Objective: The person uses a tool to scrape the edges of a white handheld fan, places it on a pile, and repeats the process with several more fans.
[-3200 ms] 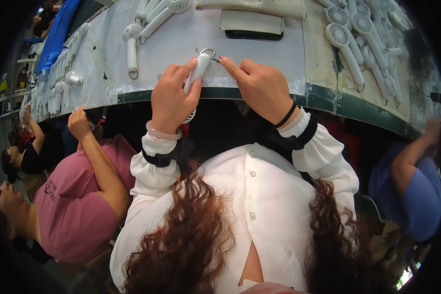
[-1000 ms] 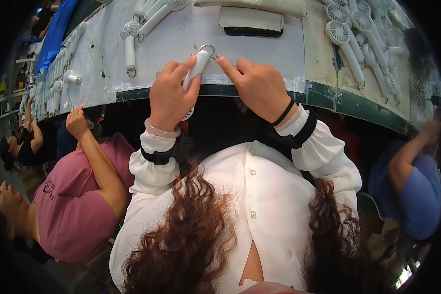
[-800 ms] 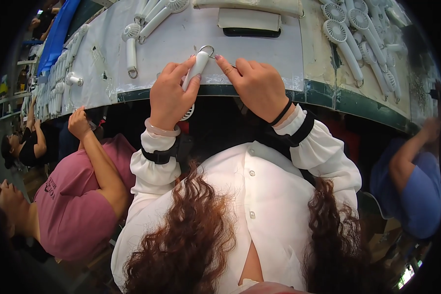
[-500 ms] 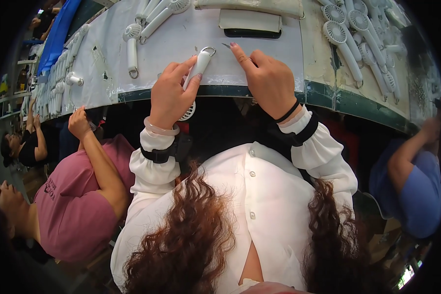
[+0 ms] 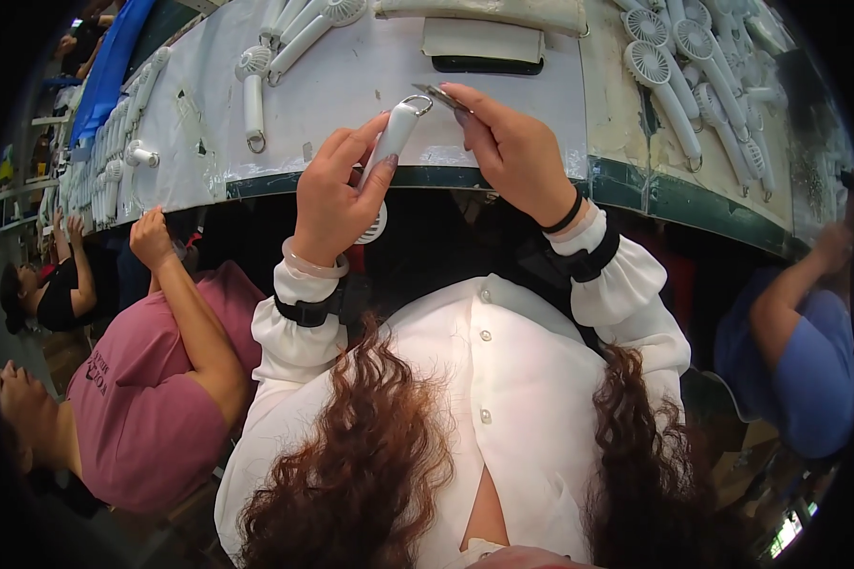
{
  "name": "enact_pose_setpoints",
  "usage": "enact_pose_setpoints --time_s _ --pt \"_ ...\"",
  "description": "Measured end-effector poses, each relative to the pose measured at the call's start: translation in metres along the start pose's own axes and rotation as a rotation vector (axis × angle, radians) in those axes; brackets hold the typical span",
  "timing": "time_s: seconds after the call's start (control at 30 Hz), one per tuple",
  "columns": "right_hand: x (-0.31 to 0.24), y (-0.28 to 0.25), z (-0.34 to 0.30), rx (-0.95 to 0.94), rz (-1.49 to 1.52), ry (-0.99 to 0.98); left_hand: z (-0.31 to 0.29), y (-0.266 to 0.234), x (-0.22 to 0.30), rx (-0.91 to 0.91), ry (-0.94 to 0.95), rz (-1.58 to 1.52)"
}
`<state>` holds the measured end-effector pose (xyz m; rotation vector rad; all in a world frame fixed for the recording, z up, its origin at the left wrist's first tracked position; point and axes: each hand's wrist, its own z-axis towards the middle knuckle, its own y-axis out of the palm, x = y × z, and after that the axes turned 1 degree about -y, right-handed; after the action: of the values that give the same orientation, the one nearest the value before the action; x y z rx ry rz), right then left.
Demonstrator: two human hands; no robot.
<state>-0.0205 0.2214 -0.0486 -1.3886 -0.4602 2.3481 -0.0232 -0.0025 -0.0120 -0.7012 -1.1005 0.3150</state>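
My left hand (image 5: 335, 188) grips a small white hand-held fan (image 5: 386, 152) by its handle, the fan head pointing down toward me and the metal ring end up. My right hand (image 5: 510, 149) pinches a thin flat dark piece (image 5: 439, 94) between thumb and fingers, just right of the handle's ring end and above the table edge. Both wrists wear black straps over white sleeves.
A long white worktable (image 5: 370, 66) with a green edge holds more white fans (image 5: 252, 90), a row (image 5: 693, 66) at the right, and a flat white box (image 5: 484, 40). A person in pink (image 5: 147, 379) sits at my left, one in blue (image 5: 807, 351) at my right.
My right hand has come off the ring end of the fan handle and lifted up and to the right with the thin piece. The left hand keeps the fan in place.
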Motion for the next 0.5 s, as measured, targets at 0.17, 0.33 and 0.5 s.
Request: enact_pose_setpoints --time_s 0.17,0.33,0.5 --pt "-0.013 -0.009 -0.012 -0.089 -0.436 -0.143 -0.002 0.002 -0.003 0.011 -0.010 0.061" --pt "-0.006 -0.004 -0.019 -0.060 -0.491 -0.184 -0.002 0.005 -0.006 0.023 -0.015 0.102" --pt "-0.008 -0.005 -0.019 -0.071 -0.520 -0.193 -0.003 0.005 -0.005 0.025 -0.028 0.126"
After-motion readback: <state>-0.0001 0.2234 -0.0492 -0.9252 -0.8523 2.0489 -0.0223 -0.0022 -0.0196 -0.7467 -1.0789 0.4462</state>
